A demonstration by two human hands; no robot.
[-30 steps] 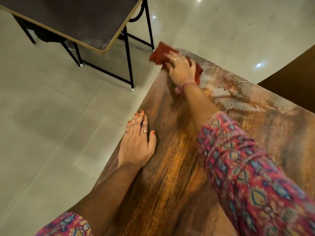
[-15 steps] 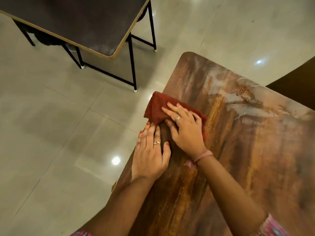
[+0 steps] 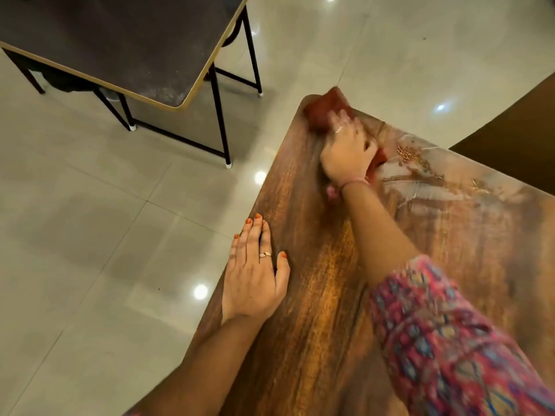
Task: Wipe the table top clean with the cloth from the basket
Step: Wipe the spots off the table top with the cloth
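The right hand (image 3: 348,151) presses flat, fingers spread, on the red cloth (image 3: 322,111) at the tabletop's (image 3: 315,295) far corner; the left hand (image 3: 255,274) lies open on the near edge, holding nothing. Best to keep even pressure and sweep toward the crumbs (image 3: 411,156) (gritty, streaked). Motion blurs the fingers; no basket shows.

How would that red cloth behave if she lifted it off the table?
The red cloth would probably droop limply: it bunches under her right hand. It looks light and thin. It seems to slide easily over the wooden table.
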